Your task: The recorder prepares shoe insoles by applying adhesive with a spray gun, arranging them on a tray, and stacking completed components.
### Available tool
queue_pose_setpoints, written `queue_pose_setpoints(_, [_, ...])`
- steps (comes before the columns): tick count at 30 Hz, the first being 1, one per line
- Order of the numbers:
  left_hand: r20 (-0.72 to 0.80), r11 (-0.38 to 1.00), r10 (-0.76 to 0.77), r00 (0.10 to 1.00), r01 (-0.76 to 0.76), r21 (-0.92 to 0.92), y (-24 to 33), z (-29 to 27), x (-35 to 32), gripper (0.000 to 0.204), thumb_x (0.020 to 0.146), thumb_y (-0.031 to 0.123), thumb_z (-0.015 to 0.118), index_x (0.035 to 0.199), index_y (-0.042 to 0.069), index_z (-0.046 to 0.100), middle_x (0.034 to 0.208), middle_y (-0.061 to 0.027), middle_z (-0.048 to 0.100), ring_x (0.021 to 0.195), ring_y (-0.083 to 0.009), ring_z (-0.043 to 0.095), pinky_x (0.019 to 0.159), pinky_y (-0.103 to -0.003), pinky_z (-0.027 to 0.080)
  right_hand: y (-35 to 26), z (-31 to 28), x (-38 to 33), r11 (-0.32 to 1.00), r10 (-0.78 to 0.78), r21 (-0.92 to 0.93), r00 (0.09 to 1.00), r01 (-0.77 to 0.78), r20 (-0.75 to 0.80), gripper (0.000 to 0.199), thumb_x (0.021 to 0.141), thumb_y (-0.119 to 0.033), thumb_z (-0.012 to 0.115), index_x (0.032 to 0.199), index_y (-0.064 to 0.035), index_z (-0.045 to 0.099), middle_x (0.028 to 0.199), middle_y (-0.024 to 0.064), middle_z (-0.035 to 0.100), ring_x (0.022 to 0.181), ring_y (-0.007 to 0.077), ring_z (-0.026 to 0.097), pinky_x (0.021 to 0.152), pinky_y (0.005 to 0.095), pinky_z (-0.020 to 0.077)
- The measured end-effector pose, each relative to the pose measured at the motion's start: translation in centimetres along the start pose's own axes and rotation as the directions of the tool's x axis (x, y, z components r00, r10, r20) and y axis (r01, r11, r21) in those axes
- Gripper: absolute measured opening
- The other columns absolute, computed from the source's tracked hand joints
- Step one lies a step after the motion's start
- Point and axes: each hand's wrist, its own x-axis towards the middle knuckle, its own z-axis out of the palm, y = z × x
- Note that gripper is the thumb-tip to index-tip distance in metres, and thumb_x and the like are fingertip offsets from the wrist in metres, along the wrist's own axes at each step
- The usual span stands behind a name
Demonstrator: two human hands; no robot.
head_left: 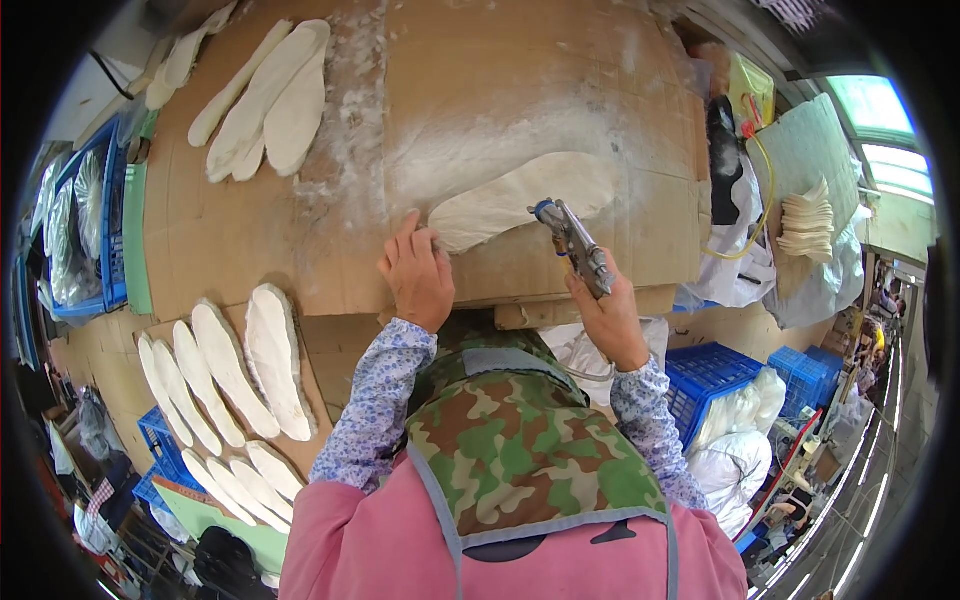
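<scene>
Brown cardboard (265, 240) covers the desk, dusted with whitish residue (545, 140) toward its far side, and blue crates stand around the workplace, one of them (705, 385) low on the right. One pale insole (490, 205) lies flat on the cardboard in front of the person, its long side running roughly from left to right. The two hands are apart from each other. The right hand (612, 312) is wrapped around the handle of a metal spray gun (580, 245), whose nozzle is above the insole's near edge; whether the trigger is pressed cannot be told. The left hand (420, 275) has its fingers at the insole's left end, but whether they pinch it or only rest against the rim is unclear. More insoles lie in a group at the far left (285, 100) and on a board at the near left (215, 370), with a stack (805, 220) off to the right. Coating this insole seems to be the step in hand; the next move probably calls for sweeping the nozzle evenly along it while the left fingers steady the end.
</scene>
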Motion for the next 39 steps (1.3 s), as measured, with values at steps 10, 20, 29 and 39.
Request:
queue_pose_setpoints(10, [-0.014, 0.970, -0.095, 0.995, 0.090, -0.224, -1.0, 1.5, 2.3, 0.045, 0.076, -0.001, 0.054, 0.121, 0.003, 0.050, 0.111, -0.0163, 0.055, 0.100, -0.0344, 0.053, 0.084, -0.042, 0.042, 3.7, -2.9, 1.0, 1.000, -0.018, 0.012, 0.988, 0.020, -0.154, 0.020, 0.086, -0.008, 0.060, 0.103, -0.0018, 0.050, 0.072, 0.0158, 0.055, 0.063, 0.0291, 0.052, 0.061, 0.0357, 0.0443])
queue_pose_setpoints(20, [0.166, 0.899, -0.258, 0.952, 0.299, -0.319, -0.8, 1.6, 4.1, 0.037, 0.078, -0.004, 0.050, 0.115, 0.000, 0.055, 0.101, -0.0123, 0.059, 0.084, -0.0217, 0.057, 0.077, -0.033, 0.047, 8.5, -6.3, 2.7, 0.997, 0.044, 0.067, 0.951, -0.025, -0.307, 0.015, 0.085, -0.007, 0.061, 0.096, -0.0012, 0.053, 0.068, 0.0081, 0.050, 0.061, 0.0158, 0.046, 0.058, 0.0311, 0.0422])
queue_pose_setpoints(29, [0.353, 0.240, -0.269, 0.896, 0.418, -0.876, 9.1, -5.0, 4.8, 0.037, 0.081, 0.005, 0.048, 0.116, -0.002, 0.058, 0.095, -0.0038, 0.062, 0.076, -0.0089, 0.054, 0.066, -0.023, 0.044, 10.1, -8.4, -0.2, 0.992, 0.032, 0.126, 0.969, -0.001, -0.243, 0.029, 0.090, -0.009, 0.060, 0.117, -0.0013, 0.058, 0.093, -0.0008, 0.061, 0.076, 0.0090, 0.051, 0.068, 0.0268, 0.0440])
queue_pose_setpoints(39, [0.080, 0.006, -0.371, 0.925, 0.089, -0.996, 13.7, -16.7, -7.3, 0.040, 0.080, 0.010, 0.049, 0.118, -0.002, 0.050, 0.112, -0.0086, 0.058, 0.104, -0.0178, 0.056, 0.095, -0.033, 0.044, 6.4, -13.1, -2.2, 0.917, 0.066, 0.392, 0.997, -0.075, 0.036, 0.041, 0.094, -0.013, 0.053, 0.132, -0.0009, 0.048, 0.089, -0.0041, 0.060, 0.046, -0.0012, 0.024, 0.041, 0.0184, 0.0194])
